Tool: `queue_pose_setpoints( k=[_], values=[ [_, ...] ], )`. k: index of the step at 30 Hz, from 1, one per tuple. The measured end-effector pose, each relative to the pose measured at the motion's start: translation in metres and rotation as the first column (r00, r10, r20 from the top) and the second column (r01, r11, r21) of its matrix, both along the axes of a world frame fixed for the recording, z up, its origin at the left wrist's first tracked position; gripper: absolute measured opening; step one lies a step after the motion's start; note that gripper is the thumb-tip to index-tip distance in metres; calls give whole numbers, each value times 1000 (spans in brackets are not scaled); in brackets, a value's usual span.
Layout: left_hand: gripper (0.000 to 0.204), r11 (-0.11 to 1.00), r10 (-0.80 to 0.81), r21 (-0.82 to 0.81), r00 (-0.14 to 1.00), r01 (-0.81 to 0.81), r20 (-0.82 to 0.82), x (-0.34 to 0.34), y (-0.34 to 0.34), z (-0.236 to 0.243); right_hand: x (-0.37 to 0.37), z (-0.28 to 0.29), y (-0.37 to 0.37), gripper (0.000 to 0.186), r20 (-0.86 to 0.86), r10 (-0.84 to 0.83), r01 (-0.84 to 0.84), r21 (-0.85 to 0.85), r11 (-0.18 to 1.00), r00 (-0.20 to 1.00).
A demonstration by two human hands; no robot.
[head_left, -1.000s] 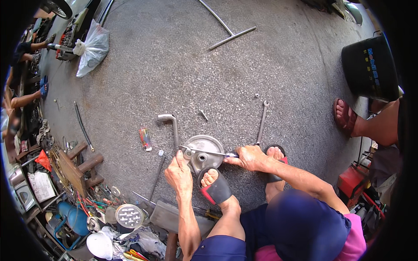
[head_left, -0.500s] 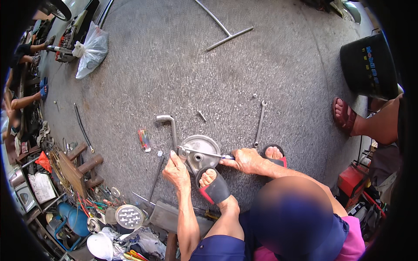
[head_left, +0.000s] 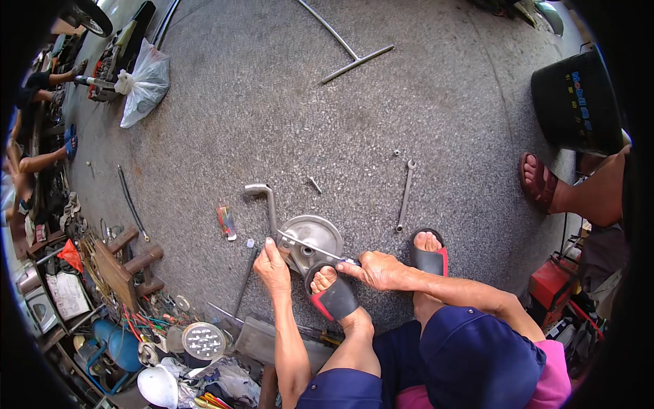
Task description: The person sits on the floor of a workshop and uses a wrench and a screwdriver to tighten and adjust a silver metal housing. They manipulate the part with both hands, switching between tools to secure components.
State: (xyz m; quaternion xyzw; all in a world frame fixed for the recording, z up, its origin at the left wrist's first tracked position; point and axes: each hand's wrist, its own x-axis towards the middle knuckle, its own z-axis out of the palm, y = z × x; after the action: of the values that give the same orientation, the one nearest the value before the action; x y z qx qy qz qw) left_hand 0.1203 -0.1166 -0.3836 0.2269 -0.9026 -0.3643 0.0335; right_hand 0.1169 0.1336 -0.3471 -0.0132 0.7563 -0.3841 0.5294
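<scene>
On the ground by my left foot rests a round metal brake plate (head_left: 325, 228) with a hole in its middle. My right hand (head_left: 378, 269) is closed around the blue handle of a screwdriver (head_left: 306, 246), whose thin shaft slants across the plate. At the plate's left edge, near the screwdriver's tip, my left hand (head_left: 274, 269) is closed; what lies between its fingers is partly hidden. A bent metal bar (head_left: 271, 204) reaches from beside my left fingertips away from me. The black and red sandal (head_left: 335, 300) on my left foot touches or overlaps the plate's near side.
A wrench (head_left: 406, 196) and a small bolt (head_left: 314, 185) lie beyond the plate. A small colourful tube (head_left: 226, 223) is to its left. Farther off are a T-shaped bar (head_left: 357, 63), a plastic bag (head_left: 146, 85) and a black bucket (head_left: 575, 102). Another person's foot (head_left: 536, 180) stands right.
My right hand has shifted slightly nearer and left, so the screwdriver slants more steeply across the plate. My left hand stays almost in place. My right foot now shows more fully.
</scene>
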Motion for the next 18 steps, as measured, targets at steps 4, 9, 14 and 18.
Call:
queue_pose_setpoints(
  k=[4, 9, 14, 18],
  values=[
    [48, 1000, 27, -5, 999, -26, 29, -5, 5, 0, 0, -2, 1, 86, -17, -54, 54, 7, 999, 998],
    [48, 955, -55, -289, 998, 60, 25, -10, 32, 35, 0, -8, 5, 87, -22, -45, 45, 15, 999, 999],
    [46, 998, -45, -28, 985, 50, 165, -18, -1, 16, -10, 0, -6, 82, 64, -58, 59, -10, 998, 996],
    [52, 968, -58, -240, 997, 70, 58, -19, 29, 39, -5, -8, 0, 84, -20, -84, 84, -14, 996, 996]
  ],
)
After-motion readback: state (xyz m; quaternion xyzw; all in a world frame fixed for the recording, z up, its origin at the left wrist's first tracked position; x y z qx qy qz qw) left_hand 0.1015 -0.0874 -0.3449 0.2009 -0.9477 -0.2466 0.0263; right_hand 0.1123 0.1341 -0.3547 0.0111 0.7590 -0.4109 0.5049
